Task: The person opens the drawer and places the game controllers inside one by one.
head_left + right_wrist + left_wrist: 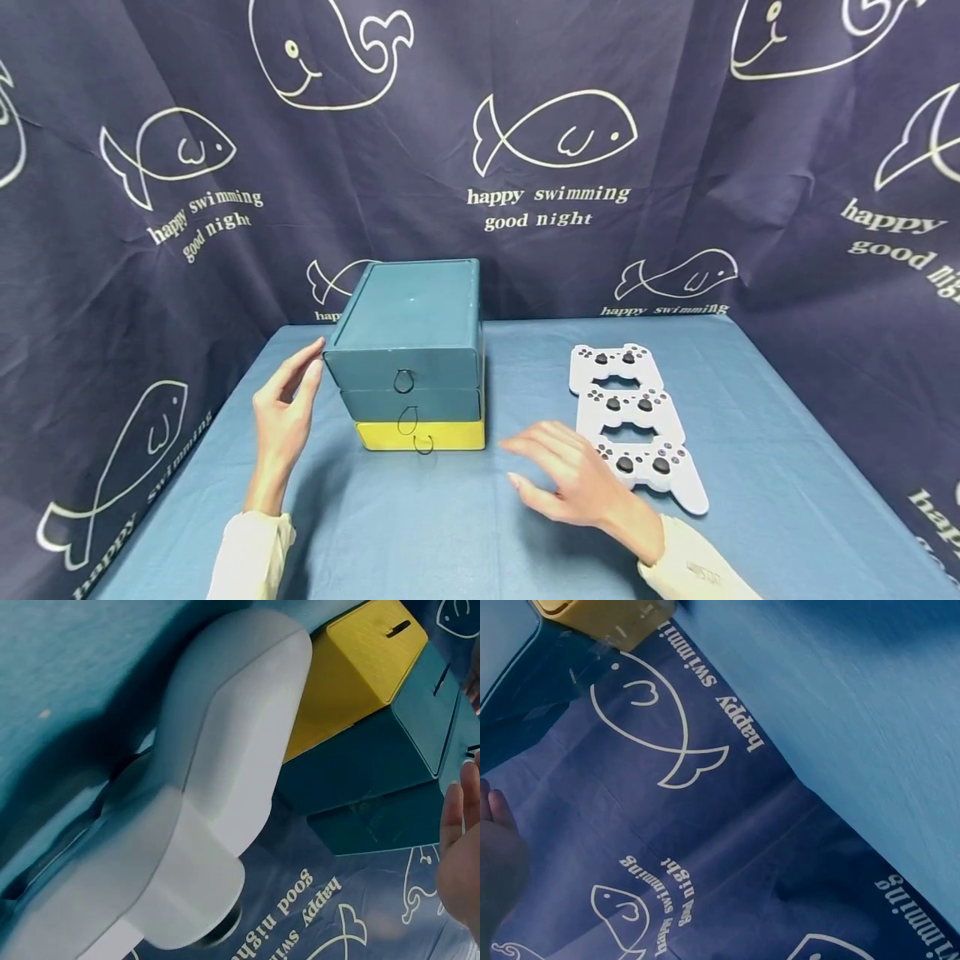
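Note:
A stack of small drawers has two teal units [405, 304] above a yellow one [378, 435]; every drawer front has a thin dark loop pull. At the upper left front corner of the stack are the fingertips of my left hand [285, 408], its fingers extended and thumb apart. My right hand [573, 479] hovers over the cloth between the stack and the controllers, fingers loosely extended, holding nothing. Three white game controllers [693, 492] lie in a column on the right, the nearest partly behind my right hand. One controller [247, 712] looms large in the right wrist view.
Blue cloth [450, 525] covers the table. A dark blue curtain [420, 192] with white fish and whale drawings hangs behind it and along both sides. The drawer stack stands left of centre, near the back edge.

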Demonstrator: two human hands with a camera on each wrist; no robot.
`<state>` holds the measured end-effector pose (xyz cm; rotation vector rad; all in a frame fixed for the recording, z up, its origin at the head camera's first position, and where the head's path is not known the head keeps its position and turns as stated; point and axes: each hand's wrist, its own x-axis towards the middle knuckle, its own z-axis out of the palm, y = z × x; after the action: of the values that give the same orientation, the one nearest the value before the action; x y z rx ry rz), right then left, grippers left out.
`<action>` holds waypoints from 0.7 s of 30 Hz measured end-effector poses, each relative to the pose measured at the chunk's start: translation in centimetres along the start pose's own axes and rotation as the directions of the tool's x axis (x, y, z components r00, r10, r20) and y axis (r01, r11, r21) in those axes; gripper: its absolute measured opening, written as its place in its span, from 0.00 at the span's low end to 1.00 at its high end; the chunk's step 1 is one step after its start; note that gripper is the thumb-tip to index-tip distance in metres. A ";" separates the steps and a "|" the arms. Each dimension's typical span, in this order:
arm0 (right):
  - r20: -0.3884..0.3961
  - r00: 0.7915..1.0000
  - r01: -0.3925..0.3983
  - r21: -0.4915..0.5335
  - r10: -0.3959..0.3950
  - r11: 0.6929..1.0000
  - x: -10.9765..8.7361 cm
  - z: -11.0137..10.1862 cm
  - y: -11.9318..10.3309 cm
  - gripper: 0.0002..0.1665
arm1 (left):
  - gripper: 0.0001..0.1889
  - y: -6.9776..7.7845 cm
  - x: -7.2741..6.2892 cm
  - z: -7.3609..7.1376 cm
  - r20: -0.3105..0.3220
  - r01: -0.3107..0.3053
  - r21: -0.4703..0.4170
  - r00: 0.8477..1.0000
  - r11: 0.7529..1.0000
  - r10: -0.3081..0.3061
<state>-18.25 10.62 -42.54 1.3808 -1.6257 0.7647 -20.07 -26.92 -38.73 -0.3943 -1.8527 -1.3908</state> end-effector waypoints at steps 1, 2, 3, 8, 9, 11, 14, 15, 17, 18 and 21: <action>-0.002 1.000 -0.004 0.005 0.004 1.000 0.1 0.1 0.1 0.17 | 0.17 -0.1 0.1 0.1 -0.002 -0.005 -0.003 1.000 1.000 0.005; -0.003 1.000 -0.011 0.012 0.011 1.000 0.1 0.2 0.2 0.17 | 0.16 -0.1 0.2 0.2 -0.005 -0.004 -0.007 1.000 1.000 0.004; -0.004 1.000 -0.018 0.019 0.018 1.000 0.2 0.2 0.2 0.17 | 0.16 -0.1 0.3 0.3 -0.010 -0.002 -0.009 1.000 1.000 0.002; -0.008 0.999 -0.045 0.045 0.046 0.998 0.5 0.9 0.6 0.17 | 0.15 -0.1 0.5 0.5 -0.042 0.015 0.015 0.999 1.000 -0.015; -0.007 0.999 -0.051 0.049 0.051 0.997 0.6 1.0 0.6 0.18 | 0.15 -0.2 0.6 0.5 -0.045 0.016 0.022 0.999 1.000 -0.015; -0.003 0.998 -0.063 0.057 0.063 0.996 0.8 1.3 0.7 0.18 | 0.15 -0.3 0.6 0.4 -0.048 0.011 0.030 0.999 0.999 -0.010; 0.007 0.996 -0.093 0.075 0.093 0.993 1.1 1.7 0.6 0.19 | 0.14 -0.4 0.8 0.5 -0.048 -0.007 0.035 0.999 0.999 0.009; 0.011 0.994 -0.108 0.079 0.107 0.991 1.2 1.8 0.5 0.19 | 0.14 -0.5 0.8 0.5 -0.048 -0.013 0.037 0.999 0.999 0.014; 0.018 0.991 -0.136 0.091 0.135 0.987 1.6 2.2 0.4 0.18 | 0.14 -0.4 0.9 0.5 -0.048 -0.022 0.030 0.999 0.999 0.023; 0.026 0.988 -0.156 0.099 0.154 0.983 1.8 2.4 0.4 0.18 | 0.14 -0.4 0.9 0.5 -0.050 -0.025 0.027 0.998 0.999 0.026; 0.054 0.974 -0.224 0.134 0.219 0.965 2.7 3.0 0.2 0.17 | 0.14 -0.3 1.0 0.4 -0.055 -0.026 0.024 0.998 0.999 0.027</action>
<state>-19.18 6.83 -41.50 1.3302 -1.8074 1.0040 -21.04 -26.82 -38.26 -0.3638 -1.8110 -1.3487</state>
